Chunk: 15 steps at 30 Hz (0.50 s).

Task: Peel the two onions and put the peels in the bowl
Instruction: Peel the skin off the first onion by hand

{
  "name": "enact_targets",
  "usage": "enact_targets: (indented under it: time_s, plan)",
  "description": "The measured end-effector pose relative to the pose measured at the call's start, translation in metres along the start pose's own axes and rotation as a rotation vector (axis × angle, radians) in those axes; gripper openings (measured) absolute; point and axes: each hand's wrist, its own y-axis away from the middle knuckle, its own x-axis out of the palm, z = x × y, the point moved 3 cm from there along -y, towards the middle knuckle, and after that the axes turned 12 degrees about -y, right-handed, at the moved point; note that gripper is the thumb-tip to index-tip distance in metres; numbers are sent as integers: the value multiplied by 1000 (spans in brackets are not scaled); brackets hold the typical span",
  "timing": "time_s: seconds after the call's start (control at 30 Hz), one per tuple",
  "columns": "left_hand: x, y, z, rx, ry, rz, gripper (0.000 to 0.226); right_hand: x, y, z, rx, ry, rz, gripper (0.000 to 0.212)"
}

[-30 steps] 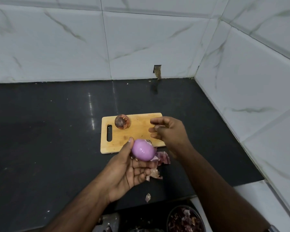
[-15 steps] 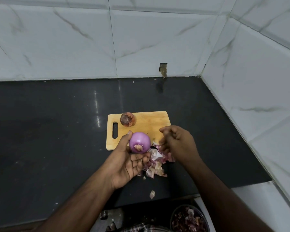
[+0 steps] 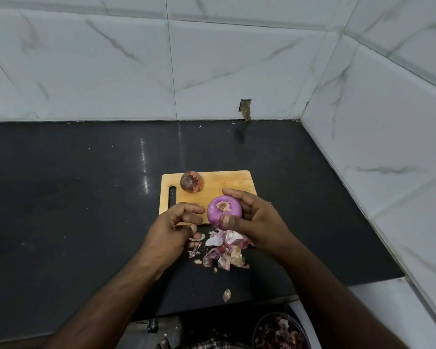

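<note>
A peeled purple onion (image 3: 224, 211) is gripped by my right hand (image 3: 257, 220), thumb on its near side and fingers round the far side, just above the front edge of the wooden cutting board (image 3: 232, 181). My left hand (image 3: 174, 227) hovers right beside the onion on its left, fingers loosely curled and holding nothing I can make out. An unpeeled brown onion (image 3: 191, 182) sits at the board's back left. A pile of peels (image 3: 224, 250) lies on the black counter under my hands. The bowl (image 3: 258, 323), with peels in it, is at the bottom right edge.
One loose peel (image 3: 226, 295) lies near the counter's front edge. The black counter (image 3: 73, 197) stretches to the left. Marble-tiled walls close the back and the right side. A small metal object (image 3: 152, 326) shows below the counter edge.
The peeled onion has passed from my left hand to my right hand. My left hand has let go and drawn slightly left.
</note>
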Motion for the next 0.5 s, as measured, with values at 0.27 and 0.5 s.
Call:
enact_targets:
  time_s: [0.27, 0.5]
  plan:
    - [21, 6, -12, 133, 32, 83, 64, 10, 2, -5, 60, -71, -45, 55]
    - [18, 3, 3, 144, 110, 257, 65, -1, 8, -7, 144, -117, 70, 55]
